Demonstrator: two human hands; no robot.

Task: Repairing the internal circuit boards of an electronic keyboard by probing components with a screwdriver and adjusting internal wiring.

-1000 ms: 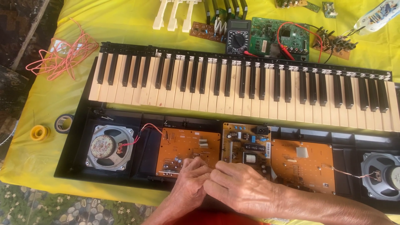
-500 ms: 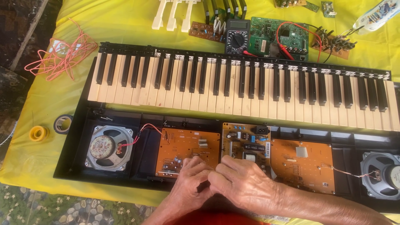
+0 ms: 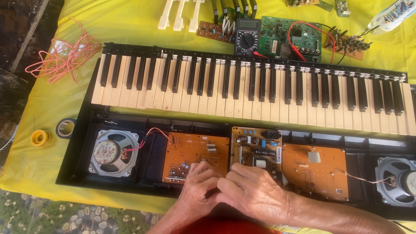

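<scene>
An opened electronic keyboard (image 3: 260,95) lies on a yellow cloth, its black case (image 3: 78,164) showing the insides. My left hand (image 3: 197,193) and my right hand (image 3: 255,190) are pressed together at the near edge of the case. Their bunched fingers rest on the lower right corner of the left orange circuit board (image 3: 190,149). Anything pinched between the fingers is hidden. A middle board with a transformer (image 3: 255,149) sits just beyond my right hand, and another orange board (image 3: 314,171) lies to its right.
Speakers sit at the left (image 3: 113,152) and right (image 3: 398,181) ends of the case. Behind the keys lie a multimeter (image 3: 247,37), a green board (image 3: 299,39) and loose white keys (image 3: 180,13). Pink wire (image 3: 65,56), a yellow roll (image 3: 40,137) and black tape (image 3: 65,128) lie at the left.
Both hands have crept slightly forward onto the corner of the left orange board and closed tighter together. The dark gap between them half a second ago is gone.
</scene>
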